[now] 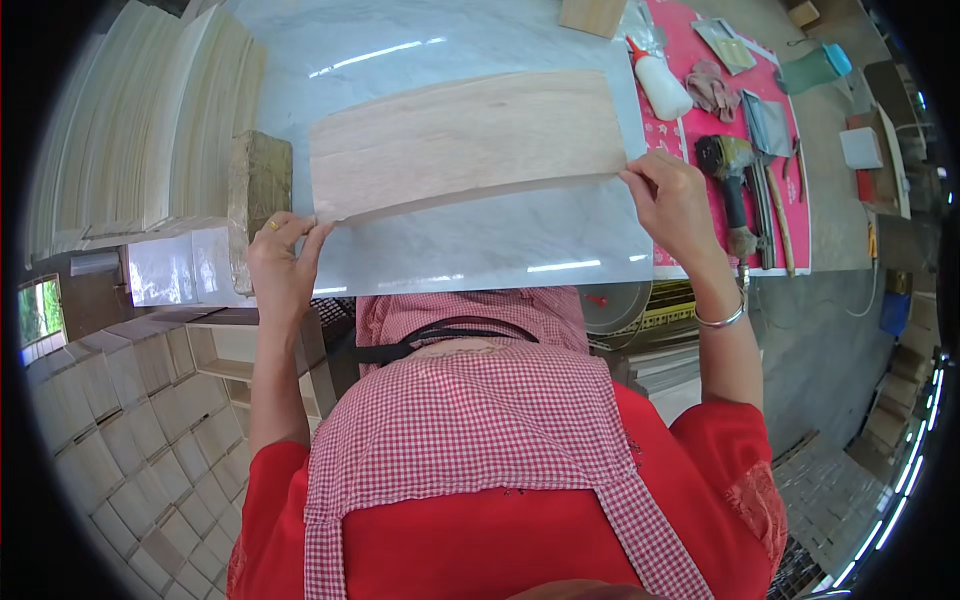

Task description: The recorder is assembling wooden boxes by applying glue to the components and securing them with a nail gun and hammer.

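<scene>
A thin, pale wooden board (465,138) lies across the marbled white tabletop (480,235), its near edge slightly raised. My left hand (284,262) pinches the near left corner between thumb and fingers. At the near right corner, my right hand (672,205) grips the board in the same way, fingers curled. Beside my left hand stands a brown, tape-wrapped block (262,185). A white squeeze bottle with a red tip (662,88) lies just past the board's right end.
Tall stacks of thin boards (150,120) fill the table's left side. On the pink cloth (705,190) at right lie a nail gun (735,195), a rag (712,90) and rods. A teal-lidded bottle (815,68) stands beyond. Wooden boxes (150,430) are piled lower left.
</scene>
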`<control>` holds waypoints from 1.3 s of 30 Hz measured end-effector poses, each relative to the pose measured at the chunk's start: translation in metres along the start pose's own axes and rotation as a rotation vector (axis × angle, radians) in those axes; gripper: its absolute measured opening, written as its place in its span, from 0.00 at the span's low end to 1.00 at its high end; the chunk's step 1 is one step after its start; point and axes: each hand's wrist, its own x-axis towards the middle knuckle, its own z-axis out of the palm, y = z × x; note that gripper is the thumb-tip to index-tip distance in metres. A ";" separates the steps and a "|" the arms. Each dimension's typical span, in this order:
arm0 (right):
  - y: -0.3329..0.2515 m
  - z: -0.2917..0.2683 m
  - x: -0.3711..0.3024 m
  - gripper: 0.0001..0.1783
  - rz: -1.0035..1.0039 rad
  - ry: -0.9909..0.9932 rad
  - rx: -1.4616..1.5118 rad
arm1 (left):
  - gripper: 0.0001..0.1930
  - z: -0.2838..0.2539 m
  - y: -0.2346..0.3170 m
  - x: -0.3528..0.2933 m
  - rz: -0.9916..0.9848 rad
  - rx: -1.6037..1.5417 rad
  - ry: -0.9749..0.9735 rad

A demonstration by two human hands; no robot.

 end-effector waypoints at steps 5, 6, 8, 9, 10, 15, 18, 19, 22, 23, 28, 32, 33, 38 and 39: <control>0.001 -0.001 0.003 0.06 0.024 -0.039 0.012 | 0.09 -0.001 0.004 0.002 -0.016 -0.056 0.001; 0.001 -0.002 0.002 0.06 0.035 -0.049 0.011 | 0.09 -0.001 0.002 0.001 -0.012 -0.065 0.003; 0.002 -0.003 0.002 0.07 0.043 -0.058 0.008 | 0.08 -0.002 0.001 0.000 -0.007 -0.075 0.008; 0.003 -0.005 0.002 0.08 0.096 -0.097 0.034 | 0.10 -0.002 0.001 0.000 0.002 -0.060 -0.001; 0.004 -0.006 0.004 0.09 0.147 -0.135 0.061 | 0.11 -0.002 0.001 0.001 0.012 -0.044 -0.008; 0.026 -0.015 -0.021 0.16 0.147 0.114 0.030 | 0.20 -0.030 0.042 0.009 -0.039 0.562 -0.264; 0.072 -0.047 -0.059 0.28 0.253 0.159 -0.297 | 0.24 -0.035 0.056 0.020 0.161 0.473 -0.143; 0.091 -0.049 -0.083 0.32 0.303 0.167 -0.489 | 0.25 -0.026 0.069 0.027 0.309 0.405 -0.086; 0.120 -0.046 -0.102 0.38 0.363 0.140 -0.697 | 0.29 0.013 0.118 0.057 0.632 0.202 -0.074; 0.125 -0.045 -0.102 0.40 0.396 0.109 -0.706 | 0.32 0.031 0.131 0.070 0.656 0.155 -0.120; 0.149 -0.046 -0.088 0.41 0.578 -0.073 -0.517 | 0.38 0.097 0.166 0.112 0.670 0.085 -0.237; 0.155 -0.053 -0.067 0.35 0.745 -0.124 -0.348 | 0.38 0.105 0.176 0.124 0.635 0.117 -0.471; 0.156 -0.058 -0.064 0.35 0.744 -0.130 -0.361 | 0.38 0.106 0.177 0.125 0.641 0.110 -0.469; 0.112 -0.091 -0.039 0.15 0.715 -0.168 -0.257 | 0.36 0.115 0.167 0.125 0.632 0.051 -0.396; 0.088 -0.099 -0.033 0.14 0.739 -0.170 -0.134 | 0.36 0.115 0.165 0.125 0.626 0.042 -0.395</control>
